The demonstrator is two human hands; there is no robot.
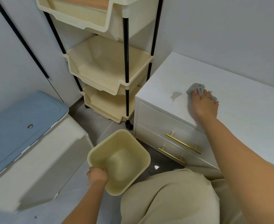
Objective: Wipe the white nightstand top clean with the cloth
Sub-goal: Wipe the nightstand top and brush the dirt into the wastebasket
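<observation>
Cloth (196, 89) bunches under our right grip (203, 105), fingers flat, pressed onto the nightstand top (246, 110) near a grey smear (175, 95); our left grip (98, 174) clamps the bin (116, 143) by its near rim.

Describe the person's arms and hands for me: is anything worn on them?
The left forearm and right forearm are bare as far as the frame shows, with no sleeves in view. The left hand and right hand wear no gloves, and neither wrist carries a watch or bracelet. Whether a ring is worn is too blurred to tell.
</observation>
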